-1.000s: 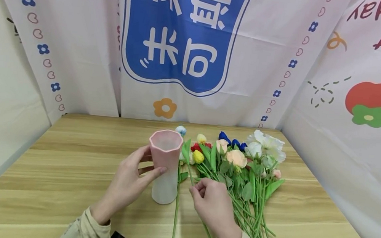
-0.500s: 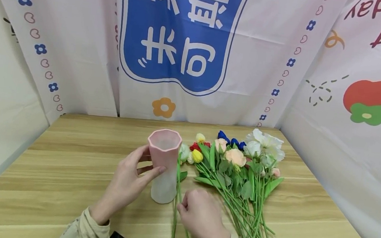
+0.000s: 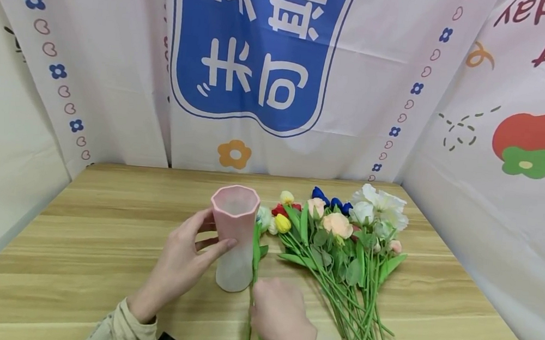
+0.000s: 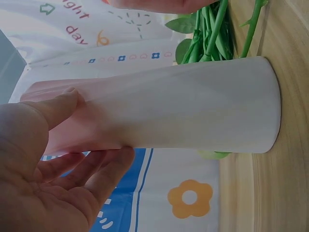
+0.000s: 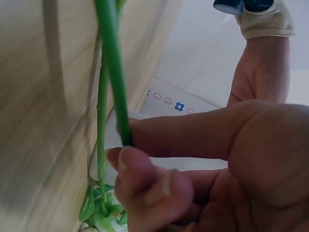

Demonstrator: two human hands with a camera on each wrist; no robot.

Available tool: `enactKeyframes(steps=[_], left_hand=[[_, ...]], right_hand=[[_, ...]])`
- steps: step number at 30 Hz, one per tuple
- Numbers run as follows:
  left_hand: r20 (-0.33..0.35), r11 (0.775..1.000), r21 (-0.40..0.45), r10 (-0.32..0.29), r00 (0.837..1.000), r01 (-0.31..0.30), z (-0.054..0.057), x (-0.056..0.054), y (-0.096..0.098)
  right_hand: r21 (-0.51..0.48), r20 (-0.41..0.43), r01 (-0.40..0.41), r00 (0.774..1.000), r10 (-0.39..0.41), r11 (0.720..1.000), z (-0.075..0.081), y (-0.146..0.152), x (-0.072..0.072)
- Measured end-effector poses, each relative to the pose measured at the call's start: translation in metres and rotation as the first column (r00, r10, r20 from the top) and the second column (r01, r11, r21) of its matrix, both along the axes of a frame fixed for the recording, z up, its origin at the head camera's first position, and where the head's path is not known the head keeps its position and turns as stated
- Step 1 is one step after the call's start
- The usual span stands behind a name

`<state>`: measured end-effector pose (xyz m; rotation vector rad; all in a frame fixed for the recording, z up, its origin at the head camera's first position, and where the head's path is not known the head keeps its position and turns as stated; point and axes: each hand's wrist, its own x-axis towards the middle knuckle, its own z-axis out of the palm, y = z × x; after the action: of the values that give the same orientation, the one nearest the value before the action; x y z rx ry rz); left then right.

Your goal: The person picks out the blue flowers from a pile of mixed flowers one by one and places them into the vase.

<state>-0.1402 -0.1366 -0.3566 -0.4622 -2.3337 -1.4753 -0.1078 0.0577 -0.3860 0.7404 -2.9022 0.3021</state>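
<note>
A tall vase (image 3: pixel 237 249), pink at the rim and fading to white, stands upright on the wooden table. My left hand (image 3: pixel 184 263) holds it from the left, thumb in front and fingers around the side, as the left wrist view also shows. Just right of the vase's base, my right hand (image 3: pixel 283 316) pinches a green flower stem (image 5: pixel 112 67) between thumb and fingertips. Beside it on the table lies another stem (image 5: pixel 101 116). The held flower's head is hidden or hard to tell apart behind the vase, near a pale bloom (image 3: pixel 263 218).
Several artificial flowers lie to the right: a yellow tulip (image 3: pixel 282 223), peach roses (image 3: pixel 338 225), blue tulips (image 3: pixel 318 193) and a large white bloom (image 3: pixel 384 208), their green stems (image 3: pixel 361 321) pointing toward me. A printed white cloth (image 3: pixel 129 68) hangs behind the table.
My right hand has moved left and toward me, drawing the pinched stem next to the vase; the light blue flower head has dropped from sight above the rim's right side. My left hand stays on the vase.
</note>
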Motion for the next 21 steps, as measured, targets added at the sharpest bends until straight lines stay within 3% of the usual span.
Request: enactKeyframes(steps=[8,21], left_hand=[[-0.015,1.0,0.001,-0.002,1.0,0.002,-0.0007,-0.0003,0.0004],[-0.028,1.0,-0.005,0.007,1.0,-0.007,-0.0021,-0.0009,-0.0001]], right_hand=[[0.1,-0.014,0.029,1.0,-0.027,0.995,-0.0024,-0.0025,-0.0014],[0.02,-0.009,0.025,1.0,-0.025,0.999,-0.0041,0.0032,-0.002]])
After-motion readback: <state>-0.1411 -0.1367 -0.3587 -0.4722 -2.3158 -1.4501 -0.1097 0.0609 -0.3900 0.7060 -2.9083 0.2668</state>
